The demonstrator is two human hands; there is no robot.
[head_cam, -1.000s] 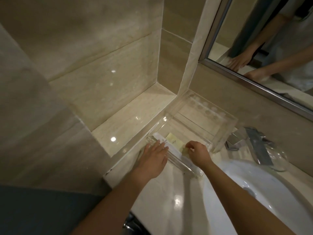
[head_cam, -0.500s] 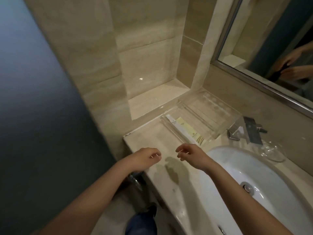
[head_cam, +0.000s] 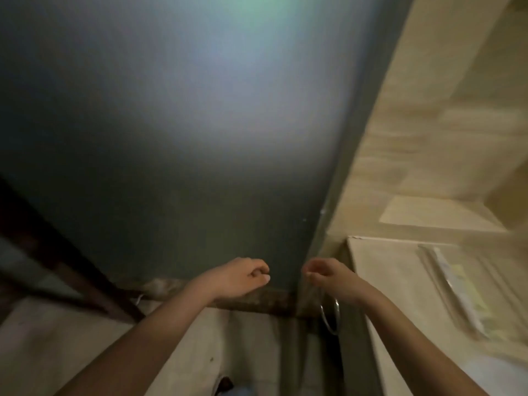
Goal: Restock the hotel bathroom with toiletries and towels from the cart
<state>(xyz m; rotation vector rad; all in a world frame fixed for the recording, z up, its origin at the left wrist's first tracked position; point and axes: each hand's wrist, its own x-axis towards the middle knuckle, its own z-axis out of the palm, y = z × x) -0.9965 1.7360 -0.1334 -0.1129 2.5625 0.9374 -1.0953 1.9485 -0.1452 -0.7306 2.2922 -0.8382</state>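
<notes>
My left hand (head_cam: 243,278) and my right hand (head_cam: 328,278) hang side by side in front of me, both loosely curled with nothing in them, off the left end of the beige counter (head_cam: 385,270). At the right edge of the view, blurred, a clear acrylic tray (head_cam: 428,252) rests on the counter with a long white packet (head_cam: 454,284) and a yellowish packet (head_cam: 474,298) in it. No cart and no towels are in view.
A frosted glass panel (head_cam: 171,124) fills most of the view ahead. A dark frame bar (head_cam: 71,278) runs diagonally at lower left. A metal ring (head_cam: 330,315) hangs below the counter's end. Tiled floor (head_cam: 71,332) lies below, and a beige tiled wall (head_cam: 428,124) stands at right.
My view has swung left, away from the sink and mirror toward the glass panel. Both hands came off the tray and pulled back from the counter, empty.
</notes>
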